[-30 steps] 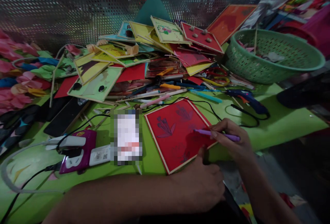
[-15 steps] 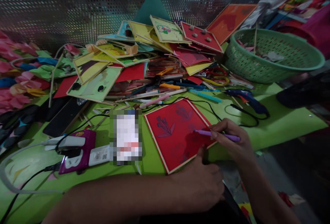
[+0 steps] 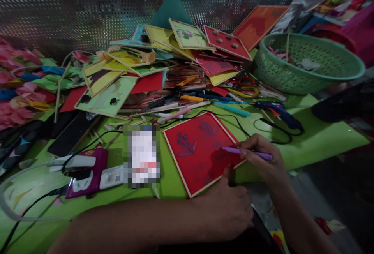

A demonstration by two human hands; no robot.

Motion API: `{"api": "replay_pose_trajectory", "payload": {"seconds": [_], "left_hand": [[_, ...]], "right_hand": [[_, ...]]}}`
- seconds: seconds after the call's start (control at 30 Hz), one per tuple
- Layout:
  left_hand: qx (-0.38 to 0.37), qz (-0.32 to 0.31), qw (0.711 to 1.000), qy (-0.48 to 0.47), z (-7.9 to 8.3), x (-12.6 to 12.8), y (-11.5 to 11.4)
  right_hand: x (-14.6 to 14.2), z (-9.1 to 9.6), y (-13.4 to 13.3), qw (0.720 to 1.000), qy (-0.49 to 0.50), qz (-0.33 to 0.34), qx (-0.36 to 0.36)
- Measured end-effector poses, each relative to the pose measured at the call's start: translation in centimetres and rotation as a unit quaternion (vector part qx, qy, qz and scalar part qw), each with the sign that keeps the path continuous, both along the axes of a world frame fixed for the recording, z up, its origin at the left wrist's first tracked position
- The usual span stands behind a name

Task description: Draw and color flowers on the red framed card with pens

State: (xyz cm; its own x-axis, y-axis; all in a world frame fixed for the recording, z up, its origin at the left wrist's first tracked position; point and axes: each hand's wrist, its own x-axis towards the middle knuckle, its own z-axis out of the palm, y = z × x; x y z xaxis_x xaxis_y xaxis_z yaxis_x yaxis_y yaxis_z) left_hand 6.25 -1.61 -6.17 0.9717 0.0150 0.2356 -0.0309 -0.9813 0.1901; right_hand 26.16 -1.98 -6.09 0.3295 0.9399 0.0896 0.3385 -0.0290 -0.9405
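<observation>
A red card (image 3: 195, 149) with a pale wooden border lies on the green table (image 3: 318, 141), with purple flower drawings on it. My right hand (image 3: 263, 158) is closed round a purple pen (image 3: 248, 152), whose tip touches the card's right side. My left hand (image 3: 228, 211) rests at the card's near corner, fingers curled and thumb up against the card's edge. My left forearm lies across the table's front edge.
A heap of coloured cards (image 3: 163, 51) fills the back. Pens, sticks and scissors (image 3: 198, 98) lie behind the red card. A green basket (image 3: 306, 59) stands right, a blue glue gun (image 3: 277, 112) with its cable beside it. A purple power strip (image 3: 87, 170) lies left.
Almost nothing has changed. The view has shifted slightly, and the pen tip stays at about the same spot on the card.
</observation>
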Motion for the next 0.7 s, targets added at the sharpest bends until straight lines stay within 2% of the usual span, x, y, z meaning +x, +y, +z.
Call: {"api": "replay_pose_trajectory", "payload": {"seconds": [0.2, 0.53, 0.7], "left_hand": [[0.017, -0.004, 1.0, -0.009, -0.18, -0.05, -0.05], [0.002, -0.006, 1.0, -0.019, -0.49, 0.07, -0.04], [0.001, -0.002, 1.0, -0.005, -0.22, -0.04, -0.03]], "right_hand": [[-0.08, -0.02, -0.01, 1.0, -0.009, -0.004, 0.0], [0.03, 0.05, 0.01, 1.0, -0.013, 0.005, 0.004], [-0.18, 0.33, 0.11, 0.999, -0.03, -0.019, 0.004]]}}
